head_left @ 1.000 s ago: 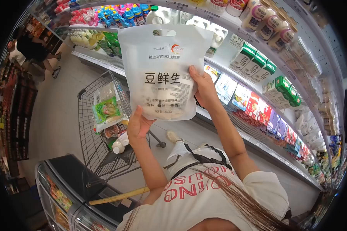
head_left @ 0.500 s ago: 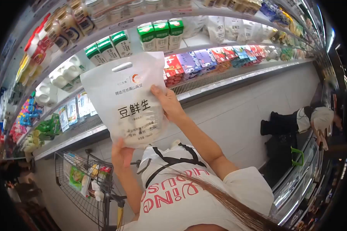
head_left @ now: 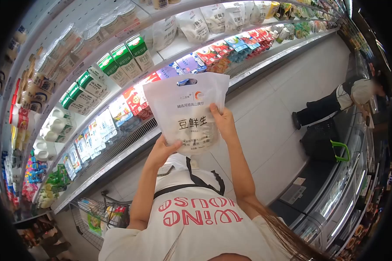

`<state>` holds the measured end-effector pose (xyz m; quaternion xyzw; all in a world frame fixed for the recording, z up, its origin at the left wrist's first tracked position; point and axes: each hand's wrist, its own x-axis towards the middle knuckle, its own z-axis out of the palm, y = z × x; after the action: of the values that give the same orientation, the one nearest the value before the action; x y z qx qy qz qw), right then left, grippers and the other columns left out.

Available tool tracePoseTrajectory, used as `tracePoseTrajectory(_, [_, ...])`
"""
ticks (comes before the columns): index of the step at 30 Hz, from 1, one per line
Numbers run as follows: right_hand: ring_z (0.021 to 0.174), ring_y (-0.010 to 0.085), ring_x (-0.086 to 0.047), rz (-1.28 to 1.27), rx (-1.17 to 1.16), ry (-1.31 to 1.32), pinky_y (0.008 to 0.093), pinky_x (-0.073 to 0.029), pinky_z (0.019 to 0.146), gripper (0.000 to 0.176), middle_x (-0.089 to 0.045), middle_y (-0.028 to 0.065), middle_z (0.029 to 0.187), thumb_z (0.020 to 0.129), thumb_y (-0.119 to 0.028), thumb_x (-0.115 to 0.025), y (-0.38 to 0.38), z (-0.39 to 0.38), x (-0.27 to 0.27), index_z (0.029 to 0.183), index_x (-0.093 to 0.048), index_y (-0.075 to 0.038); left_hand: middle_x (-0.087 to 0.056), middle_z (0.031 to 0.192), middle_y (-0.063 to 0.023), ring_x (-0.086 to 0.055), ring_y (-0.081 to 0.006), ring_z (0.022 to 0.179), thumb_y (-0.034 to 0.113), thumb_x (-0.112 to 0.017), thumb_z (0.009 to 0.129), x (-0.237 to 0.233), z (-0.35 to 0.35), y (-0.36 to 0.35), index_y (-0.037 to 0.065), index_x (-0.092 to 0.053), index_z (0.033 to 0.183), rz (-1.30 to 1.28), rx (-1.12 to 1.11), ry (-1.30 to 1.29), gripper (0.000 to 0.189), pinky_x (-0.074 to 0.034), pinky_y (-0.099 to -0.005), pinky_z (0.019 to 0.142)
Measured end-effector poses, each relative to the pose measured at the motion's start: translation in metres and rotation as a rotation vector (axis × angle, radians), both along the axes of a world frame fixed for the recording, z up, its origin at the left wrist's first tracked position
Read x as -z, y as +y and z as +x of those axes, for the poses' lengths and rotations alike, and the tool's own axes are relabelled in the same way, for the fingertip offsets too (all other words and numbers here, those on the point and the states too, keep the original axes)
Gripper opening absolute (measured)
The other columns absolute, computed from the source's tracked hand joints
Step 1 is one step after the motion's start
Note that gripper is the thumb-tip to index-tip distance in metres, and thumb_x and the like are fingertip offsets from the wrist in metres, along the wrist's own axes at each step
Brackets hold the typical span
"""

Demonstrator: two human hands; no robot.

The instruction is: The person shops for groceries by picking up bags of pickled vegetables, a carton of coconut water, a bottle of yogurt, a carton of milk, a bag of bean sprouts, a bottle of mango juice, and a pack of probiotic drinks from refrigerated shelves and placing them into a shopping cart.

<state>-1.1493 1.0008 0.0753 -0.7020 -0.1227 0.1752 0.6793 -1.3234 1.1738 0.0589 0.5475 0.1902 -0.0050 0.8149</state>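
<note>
Both hands hold up a white plastic carry bag [head_left: 191, 98] in front of my chest. It has a cut-out handle at the top, a small orange-red logo and large black Chinese characters. My left hand [head_left: 163, 150] grips its lower left side, thumb on the front. My right hand [head_left: 222, 123] grips the right side higher up, thumb also on the front. The fingers behind the bag are hidden. Packs can be made out faintly through its lower part, but not their kind. Similar white bags [head_left: 191, 27] stand on the shelf beyond.
A refrigerated shelf runs diagonally ahead, with green-topped cartons [head_left: 126, 63], colourful packs [head_left: 185, 65] and white jugs [head_left: 56, 126]. A wire cart [head_left: 89, 222] with groceries stands at lower left. At right, a person [head_left: 335, 102] is near a black basket [head_left: 320, 139] with a green handle.
The bag has moved right and slightly down, and is more upright. My left hand has shifted from its bottom edge to the lower left side. The view has turned, so the cart appears lower.
</note>
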Motion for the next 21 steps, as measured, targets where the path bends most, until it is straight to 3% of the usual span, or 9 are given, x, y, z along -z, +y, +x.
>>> tracePoseTrajectory(3, [0.077,0.0309,-0.063,-0.266,0.124,-0.474,0.0404,-0.048,0.074,0.04,-0.067,0.0139,0.09,0.092,-0.04,-0.055,0.013,0.05,0.011,0.097,-0.066,-0.001,-0.057,0.12,-0.0127,-0.054,-0.0206,0.111,0.009,-0.069,0.084,0.01,0.048,0.012,-0.004,-0.043,0.128,0.271,-0.043,-0.012,0.052,-0.043,-0.0352,0.096])
tracePoseTrajectory(6, [0.079,0.0409,-0.059,-0.412,0.213,-0.523,0.0461,-0.046,0.075,0.042,-0.065,0.0196,0.094,0.091,-0.043,-0.052,0.046,0.085,-0.01,0.096,-0.067,-0.003,-0.058,0.12,-0.0118,-0.054,-0.0198,0.11,0.011,-0.07,0.083,0.024,0.104,0.037,-0.003,-0.044,0.127,0.37,-0.103,-0.101,0.053,-0.043,-0.0335,0.095])
tracePoseTrajectory(9, [0.081,0.0413,-0.06,-0.538,0.145,-0.505,0.046,-0.047,0.073,0.047,-0.065,0.0209,0.09,0.091,-0.047,-0.051,0.088,0.149,-0.011,0.097,-0.067,-0.003,-0.058,0.119,-0.0122,-0.054,-0.0205,0.111,0.012,-0.069,0.083,0.03,0.16,0.067,-0.002,-0.044,0.128,0.404,-0.164,-0.172,0.054,-0.043,-0.0348,0.096])
tracePoseTrajectory(12, [0.078,0.0422,-0.062,-0.501,0.033,-0.511,0.0464,-0.047,0.07,0.048,-0.065,0.0224,0.082,0.09,-0.048,-0.052,0.135,0.223,-0.002,0.095,-0.067,-0.003,-0.058,0.121,-0.0134,-0.054,-0.0212,0.111,0.012,-0.069,0.083,0.038,0.216,0.105,-0.002,-0.045,0.127,0.329,-0.242,-0.122,0.052,-0.042,-0.0345,0.096])
tracePoseTrajectory(15, [0.073,0.0355,-0.066,-0.33,-0.146,-0.492,0.0434,-0.048,0.066,0.05,-0.066,0.0193,0.073,0.089,-0.049,-0.054,0.181,0.292,0.005,0.092,-0.067,0.0,-0.059,0.119,-0.0133,-0.055,-0.0217,0.11,0.011,-0.068,0.083,0.059,0.271,0.147,-0.002,-0.046,0.126,0.468,-0.348,-0.208,0.05,-0.043,-0.0342,0.095])
tracePoseTrajectory(18, [0.064,0.014,-0.065,-0.04,-0.208,-0.404,0.0282,-0.051,0.057,0.056,-0.067,0.009,0.072,0.087,-0.053,-0.059,0.221,0.34,0.02,0.095,-0.069,0.001,-0.06,0.117,-0.0132,-0.056,-0.0219,0.109,0.011,-0.069,0.082,0.057,0.311,0.185,-0.002,-0.048,0.123,0.569,-0.318,-0.231,0.047,-0.043,-0.0338,0.094])
tracePoseTrajectory(21, [0.063,0.0132,-0.064,-0.096,-0.232,-0.333,0.0265,-0.052,0.059,0.051,-0.068,0.006,0.072,0.087,-0.049,-0.061,0.252,0.374,0.029,0.094,-0.069,0.001,-0.063,0.112,-0.0143,-0.059,-0.0222,0.103,0.009,-0.07,0.081,0.082,0.354,0.228,-0.003,-0.051,0.12,0.705,-0.336,-0.218,0.045,-0.045,-0.0332,0.089])
